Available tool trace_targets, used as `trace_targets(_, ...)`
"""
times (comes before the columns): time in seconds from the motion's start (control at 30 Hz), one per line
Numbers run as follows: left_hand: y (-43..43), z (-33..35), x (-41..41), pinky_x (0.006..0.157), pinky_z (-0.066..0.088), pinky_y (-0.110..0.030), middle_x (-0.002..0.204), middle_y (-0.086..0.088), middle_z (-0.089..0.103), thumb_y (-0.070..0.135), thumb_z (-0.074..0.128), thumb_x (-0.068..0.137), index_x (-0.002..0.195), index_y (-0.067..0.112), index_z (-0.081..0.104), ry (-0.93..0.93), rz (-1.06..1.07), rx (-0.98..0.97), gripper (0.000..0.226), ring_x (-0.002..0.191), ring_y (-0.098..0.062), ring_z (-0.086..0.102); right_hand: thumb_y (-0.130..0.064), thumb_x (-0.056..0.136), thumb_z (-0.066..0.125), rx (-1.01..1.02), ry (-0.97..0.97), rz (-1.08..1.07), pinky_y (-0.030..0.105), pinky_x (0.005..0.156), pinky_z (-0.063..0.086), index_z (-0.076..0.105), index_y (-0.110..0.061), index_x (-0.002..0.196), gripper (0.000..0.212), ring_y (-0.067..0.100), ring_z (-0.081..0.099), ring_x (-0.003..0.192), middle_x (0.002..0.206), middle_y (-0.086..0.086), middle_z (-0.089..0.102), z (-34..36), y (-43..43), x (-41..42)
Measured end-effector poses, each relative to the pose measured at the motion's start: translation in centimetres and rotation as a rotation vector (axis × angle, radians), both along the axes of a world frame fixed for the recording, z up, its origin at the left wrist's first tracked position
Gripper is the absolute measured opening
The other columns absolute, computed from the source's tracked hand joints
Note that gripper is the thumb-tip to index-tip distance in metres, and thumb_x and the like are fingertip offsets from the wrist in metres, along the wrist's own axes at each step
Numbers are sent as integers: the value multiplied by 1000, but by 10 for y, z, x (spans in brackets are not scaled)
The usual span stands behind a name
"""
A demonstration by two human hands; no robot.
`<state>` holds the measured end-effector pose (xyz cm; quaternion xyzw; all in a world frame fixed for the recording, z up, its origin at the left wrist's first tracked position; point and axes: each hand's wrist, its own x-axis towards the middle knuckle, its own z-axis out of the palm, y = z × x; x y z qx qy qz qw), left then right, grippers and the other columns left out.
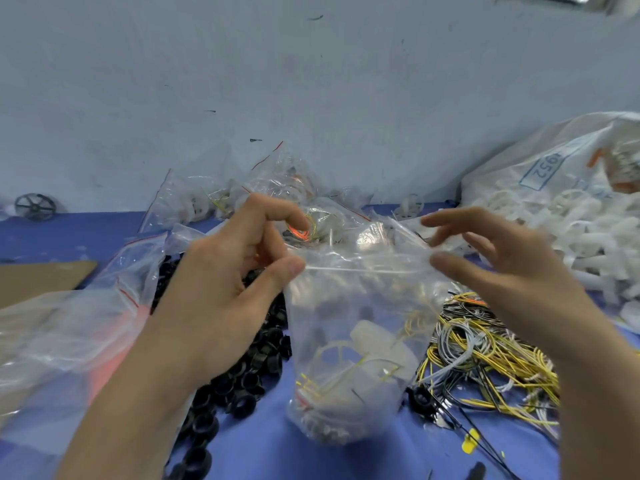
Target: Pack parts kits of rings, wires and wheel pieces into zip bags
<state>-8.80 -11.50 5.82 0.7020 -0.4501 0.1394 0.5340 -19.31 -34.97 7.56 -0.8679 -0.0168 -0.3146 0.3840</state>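
While the left hand (221,271) pinches the zip bag (349,341) by its mouth over the near bench (270,448), the right hand (512,271) has fingers (453,218) spread, thumb touching; unsealed, it may tip and spill.

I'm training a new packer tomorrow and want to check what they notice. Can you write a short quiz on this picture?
1. Multiple choice: where does the pile of black rings lie?
A) to the left of the zip bag
B) to its right
C) inside it
2. True or false: the zip bag is empty.
3. Fill in: the left hand pinches the bag's top ___ corner.

Key:
1. A
2. False: it holds a white wheel piece and yellow wires.
3. left
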Motion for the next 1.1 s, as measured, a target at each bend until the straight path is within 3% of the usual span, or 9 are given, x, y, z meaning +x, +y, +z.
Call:
trace_targets(0.1,-8,1,-7,75,47,-16,78,10,55,35,58,81,104,44,54,-39,-36,23,25,74,-14,57,-40,73,73,-186,10,96,0,91,29,69,-38,99,26,-13,49,115,106,-25,64,8,31,2)
trace_targets(0.2,-12,3,-13,77,48,-16,80,10,57,33,58,85,112,42,53,-109,-60,27,29,78,-15,60,-31,71,79,-146,-28,168,2,82,34,71,-35,78,11,-7,59,98,91,-21,68,10,52,8)
trace_targets(0.3,-14,4,-16,76,50,-17,82,9,58,31,61,86,116,40,53,-124,-58,24,33,79,-15,62,-19,73,78,-107,-29,184,8,75,39,69,-32,70,16,2,62,82,78,-16,69,11,52,9)
trace_targets(0.43,-17,4,-19,76,51,-18,80,9,61,22,66,85,117,38,56,-94,-54,10,37,79,-15,65,-18,72,80,-133,6,202,10,76,41,70,-33,70,19,4,62,84,77,-15,69,11,51,8)
trace_targets(0.5,-17,4,-21,78,51,-18,81,9,62,23,67,84,114,35,58,-75,-52,22,33,80,-15,66,-21,71,80,-138,-10,193,9,77,40,69,-34,69,18,4,62,87,79,-16,68,10,52,9)
trace_targets(0.67,-15,5,-22,73,52,-19,78,15,66,25,67,80,82,23,64,-80,21,81,3,75,-5,66,-27,68,70,-140,-7,179,15,78,42,63,-38,67,13,7,61,85,76,-13,67,8,55,12)
trace_targets(0.83,-16,8,-24,72,50,-20,79,14,66,25,64,80,79,23,64,-58,20,112,2,75,-6,65,-23,71,71,-173,16,184,19,77,41,62,-35,69,15,9,59,83,72,-13,65,9,56,9)
trace_targets(0.97,-16,9,-27,72,49,-16,81,14,65,23,65,80,79,21,64,-99,28,131,3,77,-5,65,-14,76,75,-196,45,184,19,76,40,59,-36,68,28,8,58,82,72,-15,63,12,55,6)
trace_targets(1.1,-16,10,-28,72,47,-11,83,14,65,24,65,80,79,20,64,-90,27,141,3,78,-3,64,-21,76,74,-200,100,209,11,74,39,66,-30,71,13,2,61,79,74,-16,66,14,52,2)
